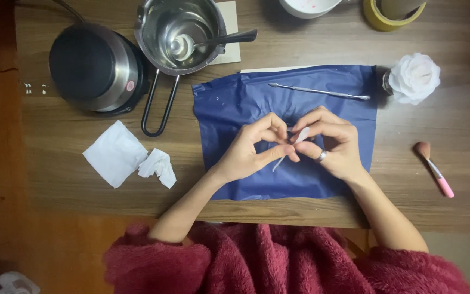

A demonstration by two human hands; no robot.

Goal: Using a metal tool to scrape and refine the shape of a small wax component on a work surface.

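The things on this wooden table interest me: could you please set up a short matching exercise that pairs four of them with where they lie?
Things:
1. metal tool
2. white flower
3. pink brush
4. spoon

Places:
A. inside the steel pot
B. on the bare table, right of the blue sheet
C. at the sheet's upper right corner
D. on the blue sheet, beyond both hands

Pairs: 1-D, 2-C, 3-B, 4-A

The left hand and right hand meet over the sheet, pinching a small white piece.
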